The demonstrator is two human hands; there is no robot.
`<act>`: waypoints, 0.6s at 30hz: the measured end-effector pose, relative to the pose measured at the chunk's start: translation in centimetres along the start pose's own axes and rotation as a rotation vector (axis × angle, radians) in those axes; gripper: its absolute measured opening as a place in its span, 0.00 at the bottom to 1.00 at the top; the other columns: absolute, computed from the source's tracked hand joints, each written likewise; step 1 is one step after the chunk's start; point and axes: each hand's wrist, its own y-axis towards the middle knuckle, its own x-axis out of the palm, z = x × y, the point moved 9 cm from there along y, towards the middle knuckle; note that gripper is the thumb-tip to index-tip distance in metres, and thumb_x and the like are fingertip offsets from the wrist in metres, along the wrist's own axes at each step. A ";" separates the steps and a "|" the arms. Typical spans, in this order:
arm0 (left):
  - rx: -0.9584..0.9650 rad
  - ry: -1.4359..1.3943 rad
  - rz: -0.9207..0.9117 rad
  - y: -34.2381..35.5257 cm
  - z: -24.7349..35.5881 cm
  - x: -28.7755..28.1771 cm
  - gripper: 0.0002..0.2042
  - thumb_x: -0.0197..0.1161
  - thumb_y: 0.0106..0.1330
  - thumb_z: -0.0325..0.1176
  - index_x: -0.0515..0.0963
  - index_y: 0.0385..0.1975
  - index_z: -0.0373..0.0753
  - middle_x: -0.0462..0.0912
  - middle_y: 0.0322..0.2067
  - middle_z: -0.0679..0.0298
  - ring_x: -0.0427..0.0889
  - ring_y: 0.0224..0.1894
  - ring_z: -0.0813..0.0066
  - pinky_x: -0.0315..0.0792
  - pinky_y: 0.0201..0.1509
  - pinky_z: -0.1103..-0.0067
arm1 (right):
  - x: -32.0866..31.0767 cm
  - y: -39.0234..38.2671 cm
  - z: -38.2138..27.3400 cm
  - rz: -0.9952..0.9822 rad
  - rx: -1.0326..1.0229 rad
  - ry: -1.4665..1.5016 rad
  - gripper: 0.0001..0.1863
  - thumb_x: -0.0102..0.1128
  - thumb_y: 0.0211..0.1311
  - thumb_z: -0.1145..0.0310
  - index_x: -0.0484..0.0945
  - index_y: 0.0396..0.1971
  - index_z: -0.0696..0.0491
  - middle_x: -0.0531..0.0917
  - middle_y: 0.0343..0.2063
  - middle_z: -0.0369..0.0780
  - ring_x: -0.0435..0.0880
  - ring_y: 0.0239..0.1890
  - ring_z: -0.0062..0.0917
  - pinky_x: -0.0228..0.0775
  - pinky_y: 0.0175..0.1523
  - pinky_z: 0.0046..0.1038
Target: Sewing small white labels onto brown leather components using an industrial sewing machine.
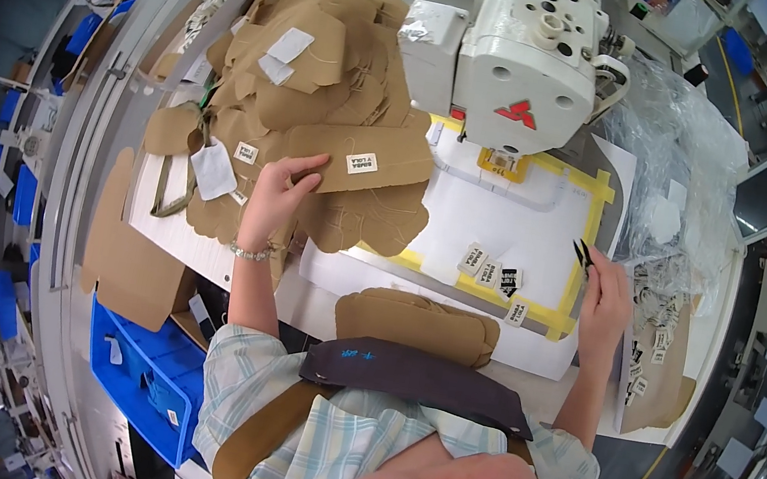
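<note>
My left hand (283,189) pinches the left end of a long brown fabric piece (404,155) with a small white label (361,164) on it. The piece lies over a heap of brown cut pieces (319,79), left of the sewing machine (519,80). In my right hand (604,290) are dark tweezers (583,255), their points directed up and left, near the right edge of a white work plate (452,215) bordered with yellow tape. Several loose labels (487,270) lie on the plate's front part, to the left of my right hand.
Close to my body, a stack of brown pieces (410,322) sits at the table's front edge. More labels (652,347) fill a tray at right, below clear plastic wrap (666,164). A blue crate (144,392) stands at lower left. Other people are at far left.
</note>
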 end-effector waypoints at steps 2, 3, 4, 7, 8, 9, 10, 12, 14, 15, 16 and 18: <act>0.011 -0.033 0.010 -0.2 -0.2 -0.4 0.16 0.62 0.62 0.22 0.80 0.51 0.33 0.83 0.35 0.60 0.81 0.34 0.77 0.73 0.40 0.82 | 2.2 1.1 -2.8 -0.071 -0.088 0.095 0.14 0.56 0.64 0.77 0.78 0.49 0.52 0.77 0.32 0.41 0.79 0.30 0.35 0.71 0.32 0.32; 0.007 -0.031 0.019 -0.4 -0.3 -0.6 0.16 0.62 0.62 0.22 0.80 0.51 0.33 0.83 0.35 0.60 0.81 0.34 0.77 0.73 0.40 0.82 | 3.2 1.6 -3.6 -0.074 -0.096 0.101 0.14 0.56 0.64 0.77 0.78 0.49 0.52 0.77 0.32 0.41 0.79 0.30 0.35 0.71 0.32 0.32; 0.013 -0.014 0.024 -0.6 -0.3 -0.9 0.16 0.62 0.62 0.22 0.80 0.51 0.33 0.83 0.35 0.60 0.81 0.34 0.77 0.73 0.40 0.81 | 4.9 2.2 -4.6 -0.154 -0.117 0.129 0.14 0.56 0.64 0.75 0.77 0.50 0.50 0.77 0.32 0.41 0.80 0.29 0.34 0.71 0.31 0.32; 0.005 -0.010 0.032 -1.0 -0.1 -0.9 0.16 0.62 0.62 0.22 0.80 0.51 0.35 0.82 0.33 0.61 0.81 0.35 0.77 0.73 0.41 0.81 | 7.0 3.9 -7.6 -0.281 -0.175 0.034 0.15 0.57 0.63 0.71 0.77 0.51 0.48 0.77 0.32 0.39 0.81 0.28 0.32 0.73 0.30 0.33; -0.007 -0.019 0.033 -1.1 -0.1 -0.9 0.16 0.62 0.62 0.22 0.80 0.51 0.35 0.82 0.33 0.61 0.81 0.35 0.77 0.73 0.41 0.81 | 7.4 4.3 -8.2 -0.324 -0.208 -0.084 0.16 0.58 0.63 0.69 0.77 0.51 0.47 0.77 0.33 0.39 0.82 0.27 0.32 0.74 0.29 0.33; -0.006 -0.018 0.034 -1.1 -0.1 -1.0 0.16 0.62 0.62 0.22 0.80 0.51 0.35 0.82 0.33 0.61 0.81 0.35 0.77 0.73 0.41 0.81 | 7.3 4.8 -8.2 -0.323 -0.209 -0.083 0.16 0.58 0.63 0.69 0.77 0.51 0.47 0.77 0.33 0.39 0.82 0.27 0.32 0.74 0.29 0.33; 0.005 -0.003 0.025 -0.9 -0.1 -0.9 0.16 0.63 0.62 0.22 0.81 0.51 0.36 0.82 0.33 0.61 0.81 0.35 0.77 0.73 0.41 0.81 | 7.8 5.2 -7.9 -0.370 -0.210 -0.252 0.16 0.57 0.63 0.70 0.77 0.51 0.47 0.77 0.34 0.39 0.83 0.28 0.32 0.74 0.29 0.33; 0.010 0.015 0.012 -1.0 -0.1 -1.0 0.16 0.63 0.62 0.23 0.81 0.51 0.37 0.82 0.33 0.60 0.80 0.35 0.77 0.73 0.42 0.81 | 8.3 5.7 -6.8 -0.421 -0.205 -0.418 0.16 0.55 0.63 0.70 0.77 0.51 0.47 0.78 0.36 0.39 0.84 0.28 0.32 0.75 0.29 0.34; 0.009 0.016 0.027 -1.2 0.2 -1.2 0.16 0.63 0.62 0.23 0.81 0.51 0.38 0.82 0.32 0.60 0.79 0.35 0.78 0.72 0.42 0.81 | 6.8 6.3 -2.7 -0.384 -0.059 -0.475 0.17 0.55 0.63 0.68 0.77 0.52 0.45 0.78 0.40 0.40 0.83 0.33 0.40 0.76 0.39 0.39; 0.005 0.015 0.027 -1.1 -0.2 -1.2 0.16 0.63 0.62 0.23 0.81 0.51 0.38 0.82 0.32 0.60 0.79 0.35 0.78 0.72 0.42 0.81 | 5.5 6.6 -1.0 -0.381 0.042 -0.526 0.17 0.53 0.64 0.68 0.76 0.53 0.46 0.78 0.41 0.41 0.83 0.35 0.41 0.76 0.40 0.40; 0.014 0.004 0.035 -1.0 -0.6 -1.2 0.16 0.63 0.62 0.24 0.81 0.51 0.37 0.82 0.32 0.61 0.79 0.34 0.78 0.72 0.42 0.81 | 3.9 6.9 0.5 -0.378 0.143 -0.577 0.17 0.50 0.66 0.69 0.75 0.54 0.46 0.78 0.42 0.41 0.83 0.38 0.41 0.75 0.41 0.41; 0.022 -0.011 0.035 -0.8 -0.8 -1.0 0.16 0.63 0.62 0.24 0.81 0.51 0.37 0.82 0.32 0.61 0.78 0.33 0.79 0.72 0.42 0.82 | -0.3 6.6 3.5 -0.214 0.268 -0.667 0.17 0.47 0.69 0.67 0.75 0.55 0.46 0.78 0.44 0.41 0.82 0.40 0.41 0.75 0.42 0.41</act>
